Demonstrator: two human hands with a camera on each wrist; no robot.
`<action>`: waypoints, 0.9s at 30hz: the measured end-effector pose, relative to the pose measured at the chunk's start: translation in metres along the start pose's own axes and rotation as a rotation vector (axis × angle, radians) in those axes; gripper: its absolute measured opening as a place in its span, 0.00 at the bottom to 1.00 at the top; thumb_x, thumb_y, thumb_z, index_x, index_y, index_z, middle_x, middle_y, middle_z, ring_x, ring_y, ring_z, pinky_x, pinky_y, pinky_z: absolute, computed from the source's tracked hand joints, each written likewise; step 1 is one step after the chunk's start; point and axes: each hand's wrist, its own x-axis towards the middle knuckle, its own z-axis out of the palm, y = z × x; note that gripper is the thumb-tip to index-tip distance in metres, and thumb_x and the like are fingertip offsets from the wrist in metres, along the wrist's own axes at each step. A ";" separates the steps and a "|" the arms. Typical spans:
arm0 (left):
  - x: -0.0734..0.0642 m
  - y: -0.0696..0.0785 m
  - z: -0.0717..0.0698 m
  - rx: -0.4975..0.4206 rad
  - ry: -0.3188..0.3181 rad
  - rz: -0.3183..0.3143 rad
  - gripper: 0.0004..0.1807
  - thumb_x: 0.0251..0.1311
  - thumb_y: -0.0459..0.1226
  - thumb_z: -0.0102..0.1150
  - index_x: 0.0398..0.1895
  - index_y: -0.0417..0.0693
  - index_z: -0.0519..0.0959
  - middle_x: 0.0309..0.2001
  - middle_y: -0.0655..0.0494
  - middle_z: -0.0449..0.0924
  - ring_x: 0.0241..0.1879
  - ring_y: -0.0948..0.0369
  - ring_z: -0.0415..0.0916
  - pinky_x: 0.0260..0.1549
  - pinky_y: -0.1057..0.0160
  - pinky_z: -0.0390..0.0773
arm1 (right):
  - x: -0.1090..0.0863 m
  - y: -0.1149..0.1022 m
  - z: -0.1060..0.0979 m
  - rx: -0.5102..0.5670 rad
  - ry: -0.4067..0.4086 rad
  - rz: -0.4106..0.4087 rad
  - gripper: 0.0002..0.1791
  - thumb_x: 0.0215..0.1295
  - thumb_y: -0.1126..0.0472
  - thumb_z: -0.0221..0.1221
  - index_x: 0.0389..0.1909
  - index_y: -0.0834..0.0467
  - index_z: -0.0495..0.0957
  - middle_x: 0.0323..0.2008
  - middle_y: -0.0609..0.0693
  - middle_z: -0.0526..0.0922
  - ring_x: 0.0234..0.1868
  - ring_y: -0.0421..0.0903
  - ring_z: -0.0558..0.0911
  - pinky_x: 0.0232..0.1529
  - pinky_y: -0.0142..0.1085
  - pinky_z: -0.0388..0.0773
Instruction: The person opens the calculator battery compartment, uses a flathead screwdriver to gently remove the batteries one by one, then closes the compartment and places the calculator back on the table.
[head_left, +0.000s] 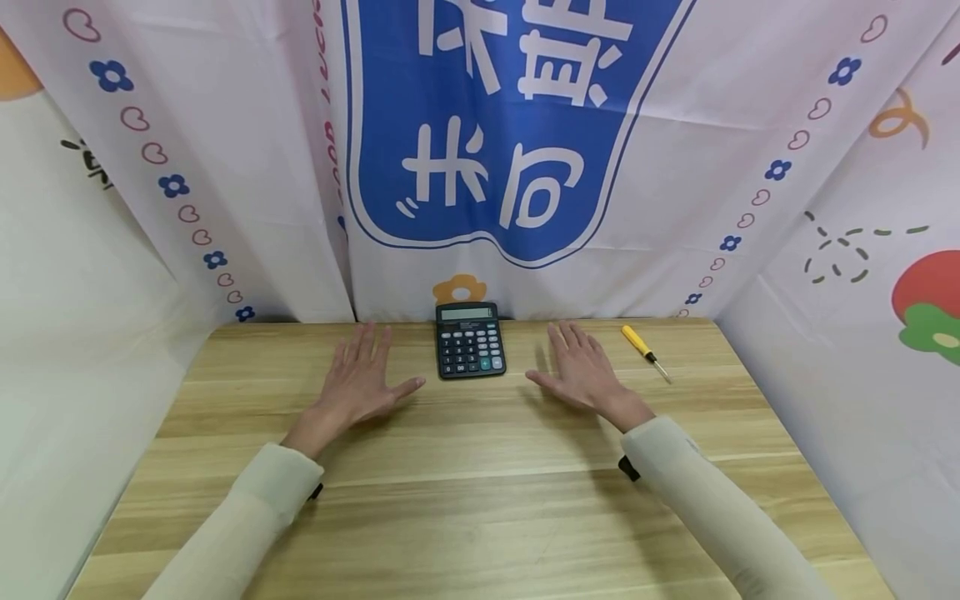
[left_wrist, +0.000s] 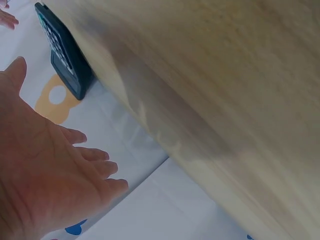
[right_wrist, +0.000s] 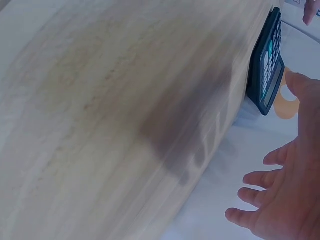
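A black calculator (head_left: 471,342) with white, grey and teal keys lies at the back edge of the wooden table, between the two hands. To its left, my left hand (head_left: 358,379) is spread palm down with fingers straight and the thumb pointing toward the calculator. On the other side my right hand (head_left: 577,367) is held the same way, its thumb also toward the calculator. Both wrist views show a palm over the table with a shadow beneath, and neither hand holds anything. A screwdriver (head_left: 636,339) with a yellow handle lies right of the right hand.
The wooden table (head_left: 465,517) ends at the back against a white curtain (head_left: 660,192) with a blue printed panel. White printed cloth walls (head_left: 847,333) stand on the left and right sides. Light sleeves cover both forearms, with a black strap piece visible under each.
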 end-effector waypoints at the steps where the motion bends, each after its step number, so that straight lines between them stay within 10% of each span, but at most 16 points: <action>1: 0.000 0.000 0.001 -0.006 -0.001 -0.002 0.62 0.68 0.73 0.50 0.86 0.38 0.42 0.85 0.33 0.29 0.84 0.36 0.29 0.79 0.32 0.34 | 0.001 -0.001 0.000 0.000 -0.002 -0.001 0.58 0.73 0.26 0.52 0.84 0.65 0.49 0.82 0.67 0.54 0.83 0.66 0.53 0.79 0.64 0.53; 27: 0.035 0.019 0.009 -0.417 -0.060 -0.102 0.51 0.78 0.59 0.50 0.84 0.31 0.45 0.84 0.29 0.39 0.83 0.33 0.40 0.78 0.34 0.47 | 0.033 -0.018 0.009 0.261 0.018 0.094 0.47 0.77 0.37 0.57 0.80 0.68 0.59 0.78 0.68 0.64 0.78 0.66 0.64 0.78 0.58 0.62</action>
